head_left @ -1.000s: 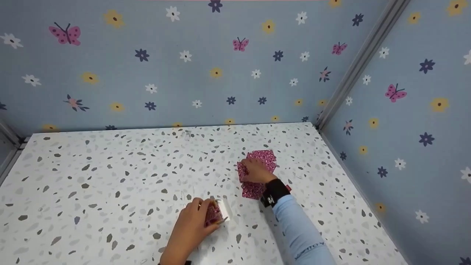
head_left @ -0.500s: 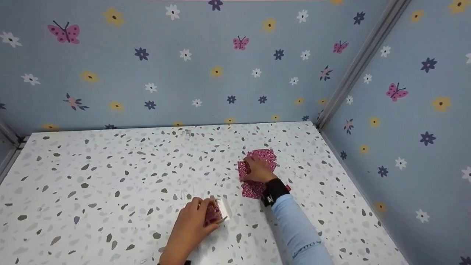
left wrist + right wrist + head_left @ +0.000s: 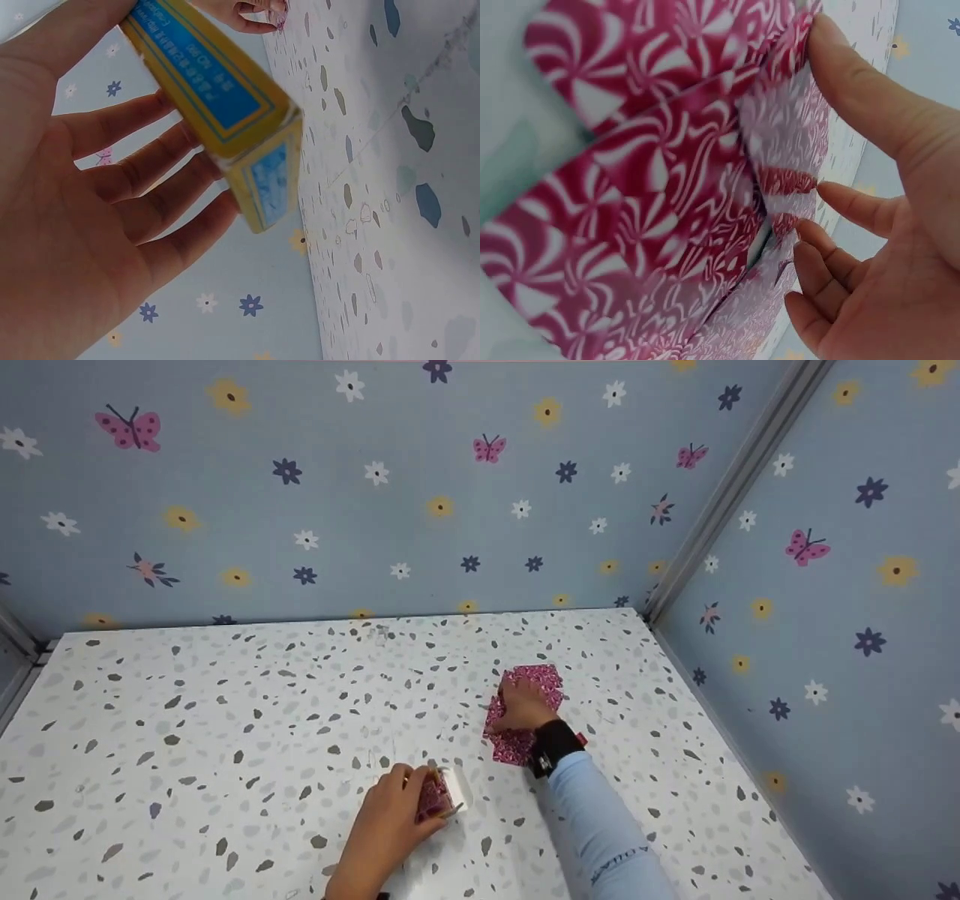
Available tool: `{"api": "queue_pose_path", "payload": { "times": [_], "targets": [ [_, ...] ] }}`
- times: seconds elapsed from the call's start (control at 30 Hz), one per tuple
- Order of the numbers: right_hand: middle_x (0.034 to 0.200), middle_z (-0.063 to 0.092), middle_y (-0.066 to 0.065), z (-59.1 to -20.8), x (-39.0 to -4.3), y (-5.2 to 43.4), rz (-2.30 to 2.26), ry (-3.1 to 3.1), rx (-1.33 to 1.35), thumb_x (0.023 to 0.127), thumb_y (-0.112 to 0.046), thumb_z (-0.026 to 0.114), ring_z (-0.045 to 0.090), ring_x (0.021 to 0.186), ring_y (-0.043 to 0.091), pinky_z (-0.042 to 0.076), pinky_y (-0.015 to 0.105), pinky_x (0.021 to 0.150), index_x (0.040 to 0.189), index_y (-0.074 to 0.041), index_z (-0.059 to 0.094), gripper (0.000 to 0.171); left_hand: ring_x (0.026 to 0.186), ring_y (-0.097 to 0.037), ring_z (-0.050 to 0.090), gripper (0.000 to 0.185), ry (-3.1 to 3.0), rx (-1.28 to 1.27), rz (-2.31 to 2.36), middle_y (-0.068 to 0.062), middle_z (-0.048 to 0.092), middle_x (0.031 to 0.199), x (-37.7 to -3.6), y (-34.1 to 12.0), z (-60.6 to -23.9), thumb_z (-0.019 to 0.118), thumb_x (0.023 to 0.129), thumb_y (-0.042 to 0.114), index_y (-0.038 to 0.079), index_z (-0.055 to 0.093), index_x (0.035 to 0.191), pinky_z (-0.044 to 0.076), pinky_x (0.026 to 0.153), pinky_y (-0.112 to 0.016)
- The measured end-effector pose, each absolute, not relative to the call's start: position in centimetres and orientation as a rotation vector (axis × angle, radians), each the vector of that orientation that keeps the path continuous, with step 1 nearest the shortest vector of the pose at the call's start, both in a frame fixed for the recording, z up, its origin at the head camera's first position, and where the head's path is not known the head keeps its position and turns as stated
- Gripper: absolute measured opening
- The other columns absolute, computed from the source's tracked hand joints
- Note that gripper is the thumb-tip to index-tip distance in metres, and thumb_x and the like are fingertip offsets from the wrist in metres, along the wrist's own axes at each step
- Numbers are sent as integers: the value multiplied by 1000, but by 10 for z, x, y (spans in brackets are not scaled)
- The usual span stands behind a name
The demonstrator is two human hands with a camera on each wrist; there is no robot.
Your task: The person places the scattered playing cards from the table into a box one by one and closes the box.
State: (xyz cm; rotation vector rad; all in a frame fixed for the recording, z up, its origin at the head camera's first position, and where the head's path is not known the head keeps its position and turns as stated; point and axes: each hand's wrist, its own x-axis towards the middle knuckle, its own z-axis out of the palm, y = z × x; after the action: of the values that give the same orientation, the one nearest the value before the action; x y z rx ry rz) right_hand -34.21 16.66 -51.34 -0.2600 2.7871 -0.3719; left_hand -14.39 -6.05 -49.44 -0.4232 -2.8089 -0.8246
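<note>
On the speckled table lies a spread of overlapping playing cards [image 3: 514,748] with pink-and-white swirl backs. My right hand [image 3: 523,709] is over their left part, fingers spread. In the right wrist view its thumb and fingertips touch the glossy cards [image 3: 652,217]. My left hand [image 3: 391,814] grips a small card box [image 3: 214,86], yellow with blue panels, between thumb and fingers. The box lies on its side in the head view, its white flap [image 3: 456,790] turned to the right. Pink-patterned cards [image 3: 433,796] show at its mouth.
The white speckled table [image 3: 225,697] meets a blue wall [image 3: 337,510] with flowers and butterflies at the back. A second patterned wall [image 3: 847,607] rises along the right side, joined by a grey metal corner strip [image 3: 735,495].
My right hand has shifted slightly over the cards, and the card at the left edge of the spread has slid a little toward me. The left hand and box stay put.
</note>
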Motion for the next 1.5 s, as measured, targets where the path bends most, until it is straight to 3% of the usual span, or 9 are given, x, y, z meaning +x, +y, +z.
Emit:
{"api": "queue_pose_path", "payload": {
  "times": [0.27, 0.4, 0.5, 0.6, 0.8, 0.97, 1.1, 1.33, 1.5],
  "targets": [
    [126, 51, 20, -516, -342, 168, -405, 2872, -287, 70, -37, 80, 36, 126, 39, 21, 51, 111, 113, -1, 53, 62, 87, -23, 55, 69, -2811, -425, -822, -13, 53, 104, -143, -61, -494, 80, 67, 37, 2, 54, 120, 49, 78, -43],
    [85, 56, 8, -518, -341, 171, -488, 2965, -301, 72, -28, 79, 49, 87, 26, 40, 40, 85, 84, -5, 56, 35, 87, -23, 55, 69, -2811, -431, -815, -13, 53, 104, -143, -61, -493, 80, 67, 37, 2, 54, 120, 49, 78, -43],
    [72, 50, 2, -517, -339, 173, -698, 2972, -271, 75, -15, 76, 46, 69, 18, 40, 30, 63, 78, -5, 55, 23, 87, -23, 55, 69, -2811, -432, -813, -13, 53, 104, -143, -60, -493, 80, 67, 37, 2, 54, 120, 49, 78, -43],
    [72, 47, 0, -515, -336, 175, -890, 2923, -208, 79, -7, 69, 45, 65, 15, 37, 24, 55, 80, -4, 53, 16, 88, -24, 55, 69, -2819, -428, -819, -13, 53, 105, -143, -60, -494, 80, 67, 37, 2, 54, 121, 49, 79, -44],
    [79, 49, 5, -508, -327, 180, -1034, 2915, -222, 85, -2, 60, 47, 72, 18, 40, 29, 63, 89, -1, 52, 9, 89, -25, 56, 71, -2827, -432, -829, -14, 54, 105, -144, -59, -495, 79, 67, 38, 2, 53, 122, 49, 80, -44],
    [111, 59, 19, -499, -312, 183, -1085, 2896, -298, 85, 7, 52, 57, 102, 32, 48, 43, 87, 119, 2, 52, 34, 87, -24, 55, 69, -2797, -447, -810, -13, 54, 103, -144, -59, -497, 80, 67, 38, 2, 54, 120, 49, 78, -43],
    [119, 58, 18, -486, -294, 182, -1108, 2883, -325, 82, 12, 49, 55, 110, 32, 47, 44, 92, 121, 0, 53, 41, 87, -24, 55, 68, -2789, -450, -801, -13, 53, 103, -144, -58, -498, 80, 66, 38, 3, 54, 118, 48, 78, -44],
    [104, 59, 18, -455, -258, 179, -1271, 2822, -412, 81, 13, 52, 55, 69, 17, 49, 27, 56, 112, 1, 55, 33, 88, -23, 55, 69, -2799, -435, -817, -13, 54, 104, -145, -57, -499, 79, 67, 38, 3, 54, 120, 49, 79, -43],
    [103, 56, 21, -439, -235, 177, -1424, 2680, -478, 84, 11, 51, 51, 53, 13, 50, 31, 47, 111, 0, 50, 29, 88, -23, 55, 70, -2792, -423, -811, -13, 54, 105, -145, -57, -498, 79, 67, 40, 3, 54, 121, 49, 80, -42]
  ]
}}
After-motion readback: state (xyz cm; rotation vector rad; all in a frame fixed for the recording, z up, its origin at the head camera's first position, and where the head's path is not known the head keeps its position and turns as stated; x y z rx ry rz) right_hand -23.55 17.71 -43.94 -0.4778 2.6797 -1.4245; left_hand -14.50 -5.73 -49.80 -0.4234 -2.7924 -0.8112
